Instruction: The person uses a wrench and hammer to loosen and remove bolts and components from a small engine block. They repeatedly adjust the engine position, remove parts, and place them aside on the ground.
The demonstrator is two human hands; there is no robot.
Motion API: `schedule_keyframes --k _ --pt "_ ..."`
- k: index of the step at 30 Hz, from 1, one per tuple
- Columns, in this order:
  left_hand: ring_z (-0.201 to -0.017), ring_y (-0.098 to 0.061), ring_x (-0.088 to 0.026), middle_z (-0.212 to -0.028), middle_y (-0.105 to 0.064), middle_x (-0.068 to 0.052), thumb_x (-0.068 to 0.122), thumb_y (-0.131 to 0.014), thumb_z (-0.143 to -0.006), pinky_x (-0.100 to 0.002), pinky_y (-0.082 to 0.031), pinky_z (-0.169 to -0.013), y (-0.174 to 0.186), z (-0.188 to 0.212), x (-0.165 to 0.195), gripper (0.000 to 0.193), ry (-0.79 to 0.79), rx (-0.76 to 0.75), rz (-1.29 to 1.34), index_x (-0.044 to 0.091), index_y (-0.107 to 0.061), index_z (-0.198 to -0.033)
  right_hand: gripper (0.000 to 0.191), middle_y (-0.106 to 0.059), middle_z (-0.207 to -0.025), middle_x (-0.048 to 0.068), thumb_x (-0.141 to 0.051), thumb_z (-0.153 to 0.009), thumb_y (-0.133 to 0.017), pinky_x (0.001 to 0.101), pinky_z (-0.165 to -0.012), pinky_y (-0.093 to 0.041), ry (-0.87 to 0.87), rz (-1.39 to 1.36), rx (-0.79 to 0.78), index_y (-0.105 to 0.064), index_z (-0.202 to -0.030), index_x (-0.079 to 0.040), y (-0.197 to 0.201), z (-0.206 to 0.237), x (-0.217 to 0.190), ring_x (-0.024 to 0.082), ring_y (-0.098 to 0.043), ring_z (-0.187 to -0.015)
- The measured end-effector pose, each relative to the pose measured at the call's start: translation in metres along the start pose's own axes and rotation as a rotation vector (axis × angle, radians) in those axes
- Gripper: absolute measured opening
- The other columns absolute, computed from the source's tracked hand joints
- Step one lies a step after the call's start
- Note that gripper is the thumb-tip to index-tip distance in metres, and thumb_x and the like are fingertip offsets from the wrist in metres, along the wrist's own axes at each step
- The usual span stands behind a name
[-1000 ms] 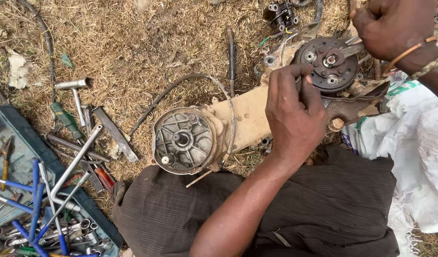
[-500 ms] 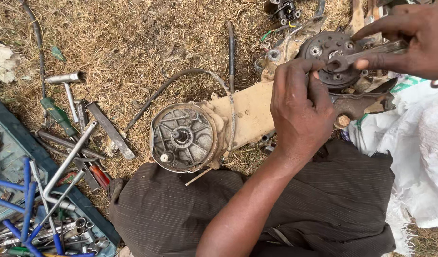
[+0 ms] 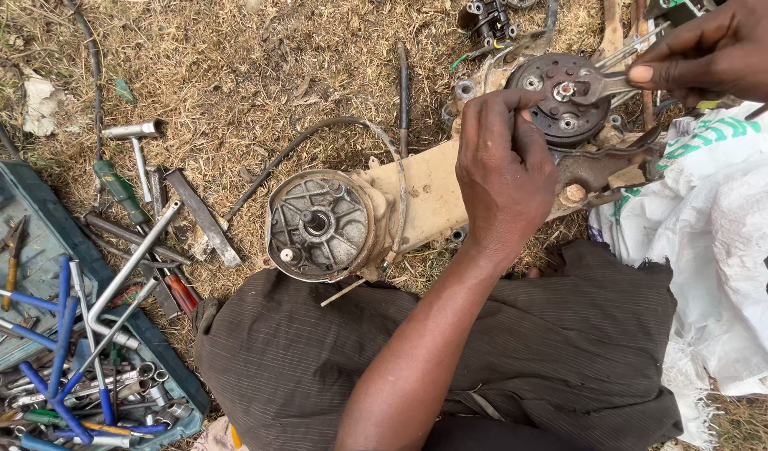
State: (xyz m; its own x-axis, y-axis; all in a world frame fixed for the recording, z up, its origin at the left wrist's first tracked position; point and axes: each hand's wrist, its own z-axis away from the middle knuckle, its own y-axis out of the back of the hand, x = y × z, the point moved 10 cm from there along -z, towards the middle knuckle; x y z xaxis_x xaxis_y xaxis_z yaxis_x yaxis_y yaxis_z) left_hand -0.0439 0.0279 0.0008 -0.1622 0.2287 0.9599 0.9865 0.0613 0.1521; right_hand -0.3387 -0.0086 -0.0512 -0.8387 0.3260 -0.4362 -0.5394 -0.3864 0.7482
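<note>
A tan engine case (image 3: 417, 200) lies on dry grass, with a round grey cover (image 3: 317, 224) at its left end and a dark round disc (image 3: 559, 117) at its right end. My left hand (image 3: 505, 179) rests over the case, its fingers curled on the disc's left rim. My right hand (image 3: 718, 50), at the top right, grips a metal spanner (image 3: 605, 83) whose head sits on the nut at the disc's centre.
A blue-green toolbox (image 3: 33, 267) at the lower left holds several blue-handled wrenches (image 3: 63, 351) and sockets. Loose tools lie on the grass beside it, among them a tube socket (image 3: 133, 129) and a green screwdriver (image 3: 117, 188). A white sack (image 3: 718, 250) lies at the right, and a black cable (image 3: 317, 138) curves behind the case.
My right hand has brought the spanner down onto the disc's central nut. My left hand's fingers slid from the disc's face to its left rim.
</note>
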Motion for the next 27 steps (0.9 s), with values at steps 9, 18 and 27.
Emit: schedule_keyframes --k 9,18,27 --pt "-0.086 -0.063 -0.019 -0.112 -0.057 -0.01 0.002 -0.051 -0.105 -0.037 -0.053 -0.071 -0.005 0.001 -0.007 0.017 0.068 -0.035 0.008 0.004 -0.06 -0.119 0.036 -0.067 -0.071 0.014 -0.034 -0.091 -0.078 0.0407 -0.054 -0.052 0.255 0.267 -0.097 -0.08 -0.095 0.002 -0.009 -0.067 -0.01 0.024 -0.063 -0.058" --pt "-0.09 -0.064 -0.017 -0.111 -0.055 -0.009 0.002 -0.05 -0.108 -0.033 -0.055 -0.072 -0.002 0.0 -0.004 0.016 0.022 0.001 -0.033 0.005 -0.058 -0.121 0.042 -0.067 -0.067 0.016 -0.039 -0.094 -0.078 0.0451 -0.056 -0.054 0.195 0.199 0.068 -0.075 -0.088 0.003 -0.008 -0.06 -0.008 0.03 -0.064 -0.06" --pt "-0.086 -0.065 -0.017 -0.115 -0.056 -0.011 0.002 -0.05 -0.106 -0.033 -0.056 -0.067 -0.007 0.001 -0.009 0.016 0.072 -0.028 0.017 0.003 -0.059 -0.119 0.048 -0.055 -0.054 0.011 -0.037 -0.111 -0.064 0.0378 -0.046 -0.046 0.288 0.6 0.16 -0.07 -0.081 -0.001 -0.017 -0.044 -0.045 0.022 -0.052 -0.042"
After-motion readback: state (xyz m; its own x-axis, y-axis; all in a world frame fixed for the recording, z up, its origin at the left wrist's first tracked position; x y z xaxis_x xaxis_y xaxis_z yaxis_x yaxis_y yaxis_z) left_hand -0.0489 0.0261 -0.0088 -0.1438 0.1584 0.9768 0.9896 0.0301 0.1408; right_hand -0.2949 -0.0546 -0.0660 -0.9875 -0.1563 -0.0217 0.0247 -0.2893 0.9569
